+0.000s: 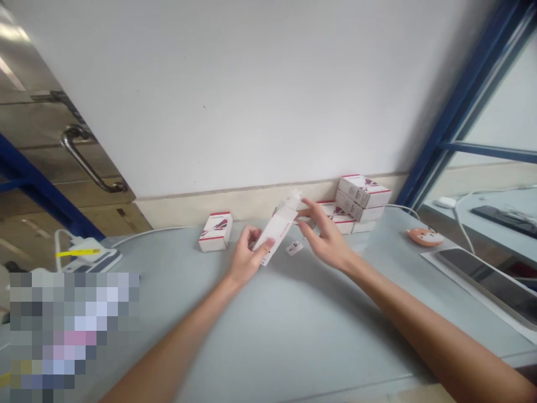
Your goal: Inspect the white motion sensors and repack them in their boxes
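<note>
White slim carton tilted, held in left hand, fingers wrapped around lower end, above grey table. Right hand raised, fingers spread wide beside carton top; contact cannot tell. Small white piece on table. Red-edged white boxes stacked behind, partly hidden. Pixelated patch at lower left unreadable.

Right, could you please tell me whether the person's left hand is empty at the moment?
No, the left hand is gripping a long white carton, holding it tilted above the grey table.
</note>
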Demonstrator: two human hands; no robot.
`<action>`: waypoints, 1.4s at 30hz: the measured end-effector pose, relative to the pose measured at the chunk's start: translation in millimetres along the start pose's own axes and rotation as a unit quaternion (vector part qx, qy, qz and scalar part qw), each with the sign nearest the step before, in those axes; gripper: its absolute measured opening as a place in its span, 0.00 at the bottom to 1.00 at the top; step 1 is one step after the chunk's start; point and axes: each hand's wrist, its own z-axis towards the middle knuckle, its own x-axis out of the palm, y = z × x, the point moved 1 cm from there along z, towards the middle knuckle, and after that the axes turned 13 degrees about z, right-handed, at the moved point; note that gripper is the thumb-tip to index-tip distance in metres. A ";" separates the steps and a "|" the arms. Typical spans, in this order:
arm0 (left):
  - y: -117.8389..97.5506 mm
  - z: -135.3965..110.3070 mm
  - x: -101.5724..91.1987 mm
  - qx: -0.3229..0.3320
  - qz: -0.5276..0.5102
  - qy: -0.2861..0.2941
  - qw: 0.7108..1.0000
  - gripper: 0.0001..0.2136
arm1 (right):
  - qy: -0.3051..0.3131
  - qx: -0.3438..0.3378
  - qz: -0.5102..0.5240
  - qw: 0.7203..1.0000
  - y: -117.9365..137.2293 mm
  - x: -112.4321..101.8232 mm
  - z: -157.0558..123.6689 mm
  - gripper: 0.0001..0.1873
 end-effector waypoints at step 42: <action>-30.2 -13.3 -5.0 0.169 0.280 -0.217 0.920 0.21 | 0.030 -0.164 -0.191 0.967 16.3 -11.4 4.6 0.19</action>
